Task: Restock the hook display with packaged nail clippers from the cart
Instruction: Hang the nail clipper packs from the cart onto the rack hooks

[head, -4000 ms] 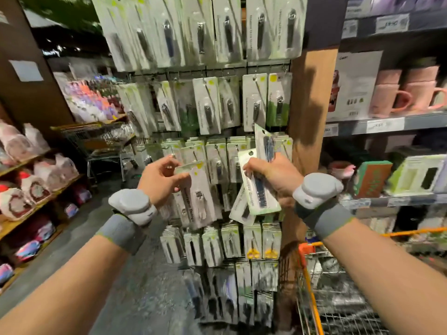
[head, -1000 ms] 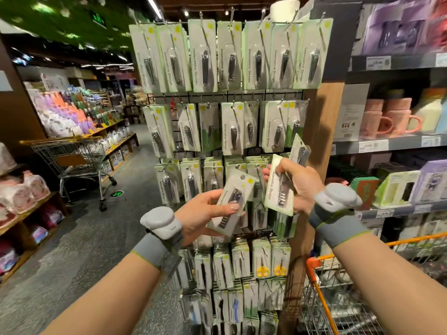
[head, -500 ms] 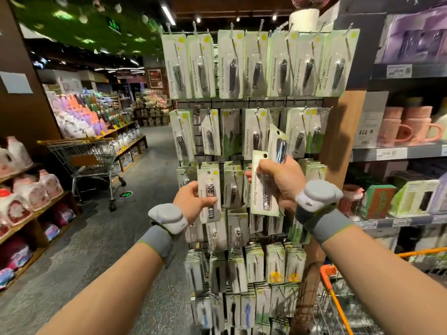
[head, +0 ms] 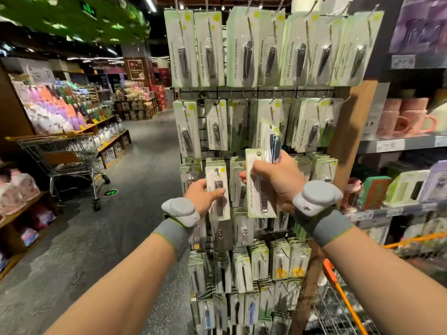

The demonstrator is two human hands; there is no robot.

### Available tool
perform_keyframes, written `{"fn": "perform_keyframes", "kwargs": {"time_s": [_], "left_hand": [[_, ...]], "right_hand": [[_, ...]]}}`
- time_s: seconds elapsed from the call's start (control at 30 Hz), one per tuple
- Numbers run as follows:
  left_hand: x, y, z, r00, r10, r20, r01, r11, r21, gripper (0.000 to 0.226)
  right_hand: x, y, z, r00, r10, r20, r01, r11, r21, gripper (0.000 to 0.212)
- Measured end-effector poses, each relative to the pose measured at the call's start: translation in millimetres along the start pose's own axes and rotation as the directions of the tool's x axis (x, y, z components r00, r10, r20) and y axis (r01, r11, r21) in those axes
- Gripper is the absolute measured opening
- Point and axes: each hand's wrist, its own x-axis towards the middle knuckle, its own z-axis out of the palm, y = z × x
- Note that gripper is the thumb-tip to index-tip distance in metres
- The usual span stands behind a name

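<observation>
Single clipper pack (head: 217, 189), tilted a second ago, now raised upright against third-row hooks (head: 217, 169) in left-hand grip (head: 202, 192), hanging judged imminent; spare packs (head: 261, 187) clamped by right hand (head: 278, 181).

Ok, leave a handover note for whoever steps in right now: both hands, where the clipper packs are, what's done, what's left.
Left hand: pinches one small clipper pack, held up against the third row of the hook display; whether it is on a hook yet cannot be told.
Right hand: grips a bunch of long clipper packs, still to be hung.
Cart: at lower right, orange-handled; its contents are too blurred to tell.
Done: the rows in view already carry packs.
Left: hang the small pack, then the right hand's packs.
</observation>
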Motion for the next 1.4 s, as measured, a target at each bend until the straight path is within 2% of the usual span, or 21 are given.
{"fn": "perform_keyframes", "kwargs": {"time_s": [0.2, 0.33, 0.43, 0.5, 0.57, 0.6, 0.67, 0.7, 0.77, 0.8, 0.87, 0.97, 1.1, 1.2, 1.3, 1.4], "left_hand": [[16, -8, 4, 0.998, -0.061, -0.011, 0.061, 0.998, 0.010, 0.022], [21, -12, 9, 0.996, -0.086, -0.026, 0.088, 0.991, 0.100, 0.027], [19, -14, 4, 0.989, -0.147, 0.002, 0.140, 0.950, 0.279, 0.033], [13, -11, 0, 0.972, -0.231, 0.052, 0.189, 0.889, 0.416, 0.041], [4, 1, -5, 0.939, -0.322, 0.118, 0.225, 0.838, 0.497, 0.039], [-1, 8, -7, 0.917, -0.364, 0.163, 0.261, 0.856, 0.446, 0.037], [-14, 28, -8, 0.870, -0.375, 0.319, 0.341, 0.927, 0.158, 0.033], [-21, 40, -8, 0.858, -0.312, 0.409, 0.342, 0.940, -0.001, 0.027], [-32, 56, -8, 0.836, -0.161, 0.524, 0.303, 0.933, -0.196, 0.007], [-36, 62, -9, 0.828, -0.102, 0.552, 0.276, 0.930, -0.243, 0.016], [-40, 68, -8, 0.821, -0.044, 0.569, 0.225, 0.941, -0.251, 0.036], [-46, 75, -6, 0.813, -0.035, 0.581, 0.217, 0.944, -0.247, 0.037], [-48, 72, 4, 0.900, -0.010, 0.436, 0.107, 0.974, -0.199, 0.036], [-54, 66, 5, 0.926, 0.026, 0.376, 0.042, 0.984, -0.172, 0.044], [-58, 57, 0, 0.944, 0.038, 0.326, 0.014, 0.988, -0.156, 0.044], [-59, 48, -6, 0.955, 0.022, 0.297, 0.022, 0.990, -0.143, 0.044]], "right_hand": [[8, 6, 0, 1.000, 0.028, -0.004, -0.028, 0.999, 0.017, 0.039], [8, 8, 0, 0.999, 0.044, -0.005, -0.043, 0.998, 0.046, 0.036], [6, 9, 0, 0.999, 0.053, 0.004, -0.053, 0.996, 0.078, 0.036], [3, 7, 0, 0.998, 0.062, -0.006, -0.061, 0.993, 0.100, 0.040], [1, 5, 0, 0.998, 0.068, -0.009, -0.066, 0.990, 0.128, 0.042], [0, 4, 0, 0.998, 0.066, -0.004, -0.065, 0.990, 0.127, 0.042], [-1, 3, 1, 0.998, 0.057, -0.004, -0.056, 0.993, 0.104, 0.040], [-1, 4, 1, 0.998, 0.054, -0.013, -0.052, 0.995, 0.087, 0.038], [-1, 5, 1, 0.998, 0.042, -0.041, -0.041, 0.999, 0.033, 0.037], [0, 5, 0, 0.998, 0.026, -0.062, -0.028, 0.999, -0.022, 0.038], [-1, 5, 0, 0.995, -0.016, -0.101, 0.000, 0.989, -0.150, 0.042], [-3, 2, -1, 0.994, -0.045, -0.104, 0.026, 0.985, -0.172, 0.039], [-3, 3, 1, 0.997, -0.047, -0.058, 0.034, 0.977, -0.209, 0.039], [-2, 7, 1, 0.999, -0.036, -0.019, 0.032, 0.982, -0.187, 0.046], [-1, 8, -6, 0.998, -0.050, -0.046, 0.042, 0.985, -0.167, 0.060], [0, 8, -12, 0.998, -0.046, -0.046, 0.043, 0.998, -0.047, 0.057]]}}
